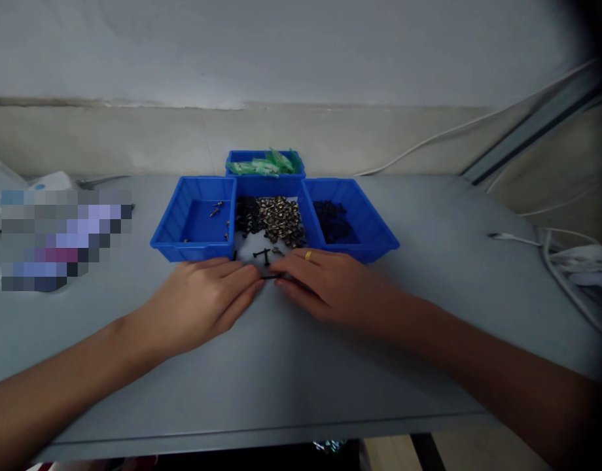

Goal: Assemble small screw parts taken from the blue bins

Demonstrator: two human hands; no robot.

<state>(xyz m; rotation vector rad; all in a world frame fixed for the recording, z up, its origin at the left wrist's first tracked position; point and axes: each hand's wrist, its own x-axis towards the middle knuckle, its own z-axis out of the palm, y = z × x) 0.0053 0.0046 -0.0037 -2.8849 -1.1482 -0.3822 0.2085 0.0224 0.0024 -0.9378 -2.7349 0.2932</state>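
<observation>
My left hand [207, 294] and my right hand [337, 281] meet low over the grey table, fingertips almost touching. Between them lies a thin black screw [271, 277], pinched at its ends by the thumb and forefinger of each hand. A yellow ring is on a right finger. Just beyond the fingertips are a few loose black screws [260, 254] on a whitish surface. Behind them spreads a pile of brass-coloured screws [281, 219], with black screws [247, 216] along its left side.
A blue bin [193, 250] at left holds several brass-coloured screws; the right blue bin [374, 239] contains dark small parts. Green plastic bags [276, 162] fill a bin at the back. White cables [551, 261] lie at right, and a blurred-out object [65, 242] at left.
</observation>
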